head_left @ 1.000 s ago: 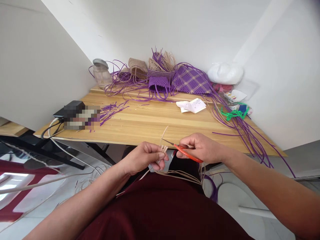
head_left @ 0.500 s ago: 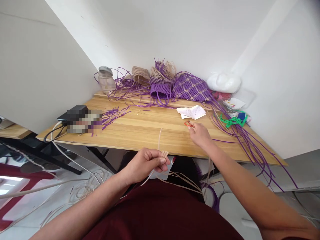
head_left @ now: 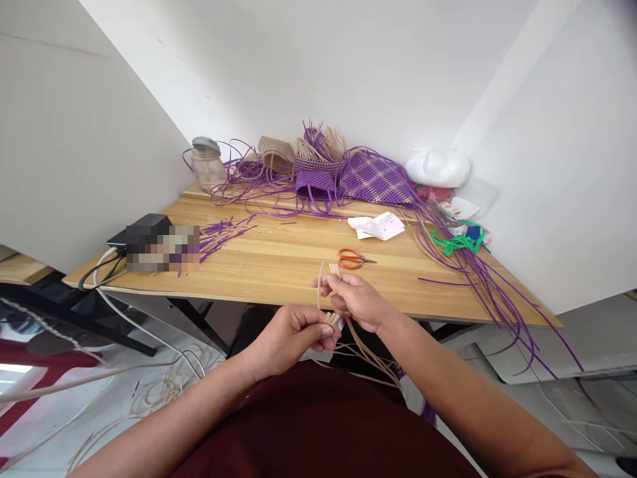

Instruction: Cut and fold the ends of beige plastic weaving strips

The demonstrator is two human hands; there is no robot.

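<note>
In front of my body, my left hand (head_left: 293,332) pinches a small bundle of beige strips (head_left: 332,319) between thumb and fingers. One thin pale strip (head_left: 320,285) stands up from there. Just above and to the right, my right hand (head_left: 361,302) is closed on several beige strips whose short ends (head_left: 334,269) poke out over its fingers. Long beige strands (head_left: 371,355) hang beneath both hands across my lap. Orange-handled scissors (head_left: 363,259) lie on the wooden table (head_left: 279,265) beyond my right hand.
Purple and beige woven baskets (head_left: 318,182) line the back, beside a lidded jar (head_left: 208,169). Creased paper (head_left: 381,227) lies ahead. Loose purple strips (head_left: 490,285) and green tape (head_left: 455,242) are at right. A black box (head_left: 142,229) with cables sits at left, near purple scraps (head_left: 226,232).
My right hand has let go of the scissors, leaving them on the table, and has come left and nearer to close on beige strips beside my left hand. The left hand keeps its grip.
</note>
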